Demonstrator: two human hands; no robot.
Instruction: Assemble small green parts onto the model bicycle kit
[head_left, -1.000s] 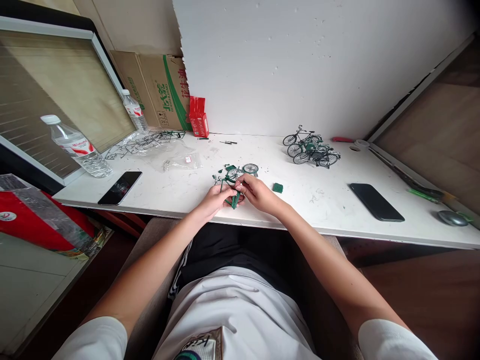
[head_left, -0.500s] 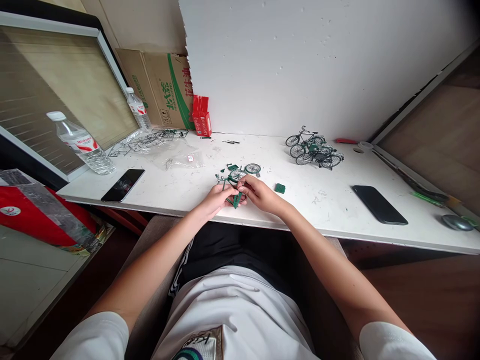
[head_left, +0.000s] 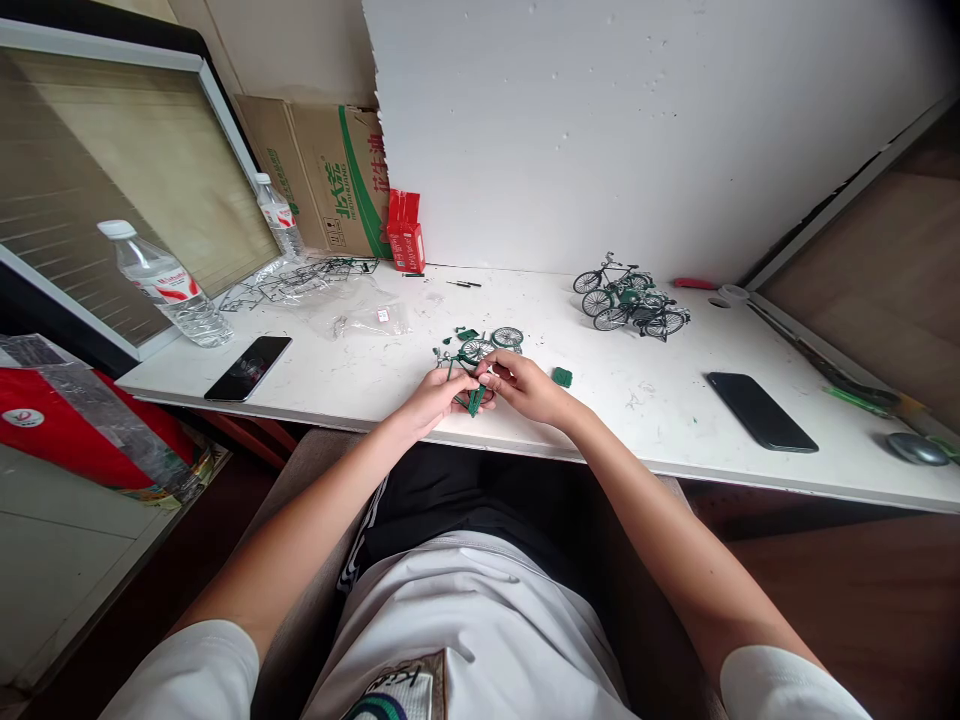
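Near the front edge of the table, my left hand (head_left: 437, 395) is closed around a green model bicycle (head_left: 476, 401), partly hidden by my fingers. My right hand (head_left: 521, 384) pinches at the same bicycle from the right, its fingertips meeting my left thumb. Any small part between those fingertips is too small to make out. Just beyond my hands lie a loose spoked wheel (head_left: 507, 338) and small green pieces (head_left: 469, 335). A square green part (head_left: 562, 377) rests to the right of my right hand.
Several finished-looking model bicycles (head_left: 626, 297) stand at the back right. Phones lie left (head_left: 249, 368) and right (head_left: 761, 411). Water bottles (head_left: 174, 288), black part frames (head_left: 300, 282), a plastic bag (head_left: 367, 320), a red box (head_left: 406, 235) and a carton (head_left: 330, 180) occupy the left and back.
The view has shifted very slightly. My hands stay together on the model bicycle, with only a small movement of the right fingers.
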